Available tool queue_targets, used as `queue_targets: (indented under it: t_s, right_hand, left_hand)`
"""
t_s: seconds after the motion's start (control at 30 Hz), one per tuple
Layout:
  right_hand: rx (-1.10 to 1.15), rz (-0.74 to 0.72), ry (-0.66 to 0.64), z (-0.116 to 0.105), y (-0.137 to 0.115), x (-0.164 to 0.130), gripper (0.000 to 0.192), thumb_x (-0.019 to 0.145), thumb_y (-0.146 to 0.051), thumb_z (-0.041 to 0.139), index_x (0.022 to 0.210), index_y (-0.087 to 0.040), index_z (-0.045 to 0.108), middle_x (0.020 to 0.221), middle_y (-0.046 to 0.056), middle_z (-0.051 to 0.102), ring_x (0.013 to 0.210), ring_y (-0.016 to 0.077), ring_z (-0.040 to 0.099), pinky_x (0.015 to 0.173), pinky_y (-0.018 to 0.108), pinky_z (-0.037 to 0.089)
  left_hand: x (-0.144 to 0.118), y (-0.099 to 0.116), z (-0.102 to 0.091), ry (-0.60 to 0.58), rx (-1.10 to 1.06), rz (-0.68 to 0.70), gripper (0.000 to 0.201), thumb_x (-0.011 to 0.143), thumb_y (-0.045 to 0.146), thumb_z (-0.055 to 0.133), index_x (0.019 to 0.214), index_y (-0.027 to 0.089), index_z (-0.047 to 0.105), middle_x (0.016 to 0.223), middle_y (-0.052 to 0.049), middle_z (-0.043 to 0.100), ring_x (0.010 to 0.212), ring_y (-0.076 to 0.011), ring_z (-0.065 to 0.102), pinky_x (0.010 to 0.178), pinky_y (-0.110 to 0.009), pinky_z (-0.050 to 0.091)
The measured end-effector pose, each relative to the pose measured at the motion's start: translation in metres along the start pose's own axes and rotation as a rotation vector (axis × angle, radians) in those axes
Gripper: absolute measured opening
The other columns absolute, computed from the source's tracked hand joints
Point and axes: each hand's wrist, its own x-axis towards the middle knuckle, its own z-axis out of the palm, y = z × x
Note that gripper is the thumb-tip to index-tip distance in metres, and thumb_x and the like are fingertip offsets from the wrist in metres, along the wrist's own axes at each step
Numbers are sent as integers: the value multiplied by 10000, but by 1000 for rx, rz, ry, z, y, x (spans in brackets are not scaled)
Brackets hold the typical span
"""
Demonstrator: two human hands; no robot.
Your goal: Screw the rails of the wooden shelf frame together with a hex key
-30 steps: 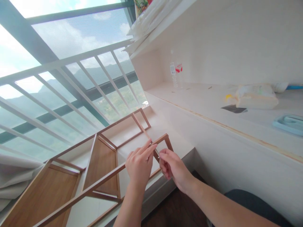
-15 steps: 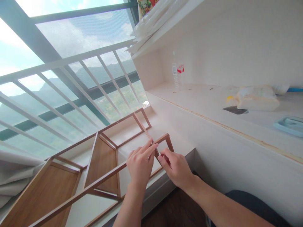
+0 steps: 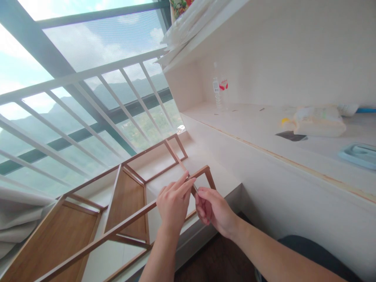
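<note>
Wooden and warm brown, the shelf rack (image 3: 123, 203) lay on its side along the white window ledge (image 3: 205, 160), its long rails running from seven o'clock up toward one o'clock. My left hand (image 3: 172, 205) rested on the near rail, fingers stretched forward and pressed together at the corner where the rail meets the small end frame. My right hand (image 3: 213, 209) sat just beside it at three o'clock, thumb and forefinger pinched on a small thin piece (image 3: 195, 189) at that same joint; I could not tell what the piece was. The two hands were nearly touching at the fingertips.

At twelve o'clock stood the white window railing (image 3: 88, 74). Up at one o'clock a clear plastic bottle (image 3: 216, 92) stood in the corner of the pale counter (image 3: 264, 125), and farther round at three o'clock lay a plastic-wrapped pack (image 3: 319, 121) and a light blue tray (image 3: 360, 154).
</note>
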Motion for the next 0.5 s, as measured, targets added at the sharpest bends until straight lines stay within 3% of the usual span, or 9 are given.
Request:
queue_targets:
  t_s: [0.07, 0.17, 0.37, 0.5]
  right_hand:
    - [55, 20, -36, 0, 2, 0, 289, 917, -461, 537, 782, -206, 532, 487, -63, 501, 356, 85, 368, 346, 200, 273]
    - [-50, -37, 4, -3, 2, 0, 266, 926, -470, 545, 846, -221, 495, 524, -71, 508, 384, 90, 371, 361, 202, 258]
    - [-785, -438, 266, -16, 1, -6, 272, 978, -463, 556, 878, -235, 445, 637, -77, 438, 553, 106, 424, 554, 233, 338]
    - [-1162, -565, 268, -22, -3, -8, 282, 1023, -434, 485, 835, -227, 448, 649, -61, 444, 565, 114, 421, 584, 253, 298]
  left_hand:
    - [0, 0, 0, 2, -2, -4, 188, 918, 213, 685, 1002, 345, 789, 1222, 68, 741, 840, -179, 743, 732, -345, 492]
    - [1, 1, 1, 12, 0, -6, 194, 913, 200, 687, 988, 346, 790, 1212, 75, 745, 826, -177, 743, 722, -346, 491]
    - [1, 2, 0, 15, -1, -21, 199, 923, 210, 674, 991, 355, 790, 1199, 68, 749, 826, -180, 742, 721, -348, 489]
    - [0, 1, 1, 11, 0, -24, 202, 927, 214, 670, 1001, 359, 789, 1220, 56, 739, 827, -177, 742, 719, -347, 486]
